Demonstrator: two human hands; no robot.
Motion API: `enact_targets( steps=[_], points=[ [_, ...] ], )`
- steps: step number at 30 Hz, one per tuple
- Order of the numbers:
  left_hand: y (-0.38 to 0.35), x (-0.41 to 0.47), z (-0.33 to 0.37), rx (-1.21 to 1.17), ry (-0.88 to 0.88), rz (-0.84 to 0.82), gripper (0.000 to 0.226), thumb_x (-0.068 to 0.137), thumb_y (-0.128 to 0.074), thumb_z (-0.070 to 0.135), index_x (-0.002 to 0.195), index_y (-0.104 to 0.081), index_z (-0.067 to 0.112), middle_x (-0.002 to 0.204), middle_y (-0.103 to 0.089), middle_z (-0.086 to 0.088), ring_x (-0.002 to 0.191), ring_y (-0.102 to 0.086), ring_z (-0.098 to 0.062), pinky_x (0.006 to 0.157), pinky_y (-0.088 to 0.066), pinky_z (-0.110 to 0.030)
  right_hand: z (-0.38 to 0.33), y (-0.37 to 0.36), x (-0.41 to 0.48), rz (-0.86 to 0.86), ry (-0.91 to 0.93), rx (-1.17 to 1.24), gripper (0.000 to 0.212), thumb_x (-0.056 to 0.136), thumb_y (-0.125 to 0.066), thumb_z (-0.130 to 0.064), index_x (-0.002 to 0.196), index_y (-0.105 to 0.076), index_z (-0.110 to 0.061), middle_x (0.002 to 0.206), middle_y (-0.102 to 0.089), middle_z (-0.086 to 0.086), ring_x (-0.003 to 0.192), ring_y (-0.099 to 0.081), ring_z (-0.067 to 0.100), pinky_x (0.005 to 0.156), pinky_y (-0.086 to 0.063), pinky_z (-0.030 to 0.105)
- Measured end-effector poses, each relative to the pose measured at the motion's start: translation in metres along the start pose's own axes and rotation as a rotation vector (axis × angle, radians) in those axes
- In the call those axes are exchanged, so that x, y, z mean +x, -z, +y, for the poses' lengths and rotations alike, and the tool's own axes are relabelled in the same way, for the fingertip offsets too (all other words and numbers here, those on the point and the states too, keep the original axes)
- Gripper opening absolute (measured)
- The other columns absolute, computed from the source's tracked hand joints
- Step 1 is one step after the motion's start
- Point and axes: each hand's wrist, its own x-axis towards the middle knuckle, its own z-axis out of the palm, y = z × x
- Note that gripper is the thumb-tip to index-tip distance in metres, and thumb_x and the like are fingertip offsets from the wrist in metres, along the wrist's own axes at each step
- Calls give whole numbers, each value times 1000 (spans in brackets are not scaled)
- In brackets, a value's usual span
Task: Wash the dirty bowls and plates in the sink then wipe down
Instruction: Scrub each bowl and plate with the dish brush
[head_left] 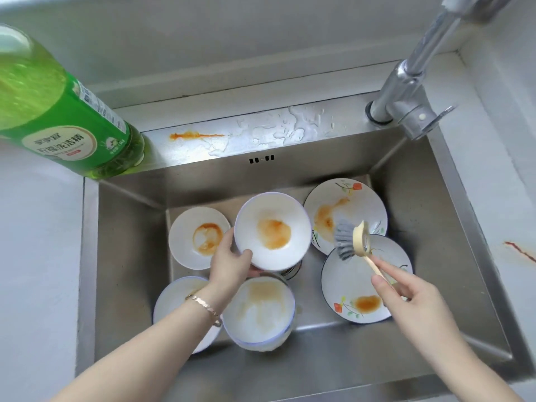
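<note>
The fingers (229, 237) of the left hand (232, 264) curl round the near-left rim of the held bowl (272, 230), thumb on the inner edge, and tip it so its orange-stained inside faces up. The fingers (388, 264) of the right hand (406, 297) pinch the pale handle of the brush (352, 242), whose grey bristles point left toward the held bowl, just beside its rim but not touching it. A bracelet (204, 304) sits on the left wrist. Everything dirty lies in the steel sink (130, 256). The back-left bowl (197, 237), with a brown ring in its bottom, is partly behind the left hand. The front bowl (258, 311), streaked pale brown, sits under the left wrist on top of at least one more bowl (how many are stacked there cannot be told). The left bowl (171, 297) is mostly hidden by the forearm. On the right, the far plate (345, 210) and the near plate (353, 285), both flower-patterned and smeared orange, overlap, the near one on top, and the brush head hangs over their overlap. Beyond the basin, the ledge (162, 146) carries an orange smear (194, 136) and puddles of water. The faucet (406, 91) rises from its right end, and a green detergent bottle (66, 111) stands at the sink's back-left corner. The pale desk (34, 256) surrounds the sink and bears a red streak (519, 250) on the right.
</note>
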Motion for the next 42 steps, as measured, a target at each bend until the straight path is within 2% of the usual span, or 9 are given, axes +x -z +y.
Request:
enact_targets(
  steps=[2,5,11,16,20,26,31,36,42],
  points=[
    [16,-33,23,57,-7,-69,53,83,-42,-4,121,-42,32,94,-67,-18,53,-69,-25,46,-53,-24,-12,4,-7,55,-1,87,31,86,-63,-24,110,-60,-43,46,-51,-15,52,-49,-1,53,-34,11],
    [37,-86,54,136,-38,-160,50,83,-41,-5,120,-43,29,66,-68,-12,54,-69,-28,48,-55,-28,-34,7,-23,19,0,160,38,81,-69,-29,113,-57,-46,75,-66,22,53,-47,10,54,-34,20],
    [64,-177,94,177,-132,-320,45,84,-43,-3,112,-49,31,56,-66,-12,55,-69,-28,49,-55,-30,-72,17,-74,-152,-47,388,43,84,-66,-15,123,-55,-27,44,-52,-8,39,-39,6,34,-26,11],
    [77,-218,93,132,-298,-325,33,84,-52,41,114,-45,54,87,-69,9,73,-65,-5,63,-58,-32,-82,26,-112,-145,-71,481,42,87,-59,-10,123,-56,-30,67,-42,11,41,-30,10,33,-23,14],
    [70,-236,83,-245,-209,-317,51,72,-50,46,122,-46,44,109,-63,12,91,-66,-8,58,-55,-31,-88,21,-129,-211,-18,457,37,88,-59,-17,123,-57,-30,63,-39,6,38,-26,7,35,-19,15],
    [76,-237,69,-286,-282,-74,35,88,-49,41,122,-49,33,110,-59,7,104,-58,-21,69,-48,-35,-108,36,-144,36,444,-72,30,93,-50,-32,122,-55,-42,75,-59,-32,85,-56,-12,68,-38,-2],
    [83,-234,72,-219,-408,-25,47,78,-43,43,122,-51,27,105,-61,9,98,-58,-16,77,-46,-38,-116,26,-147,-72,708,-829,35,97,-39,-33,127,-48,-49,100,-62,-3,96,-57,21,76,-46,31],
    [89,-228,72,-187,-455,52,39,82,-45,40,119,-52,30,100,-61,17,97,-58,-5,81,-47,-21,-122,0,-167,-328,740,-618,36,97,-42,-26,126,-52,-45,109,-66,-7,90,-53,16,60,-34,14],
    [100,-225,62,-169,-413,9,31,77,-45,42,106,-55,44,94,-63,26,92,-58,4,84,-47,-29,-111,3,-144,-202,710,-876,42,97,-37,-24,131,-44,-48,107,-63,-2,103,-55,21,74,-40,30]
  ],
)
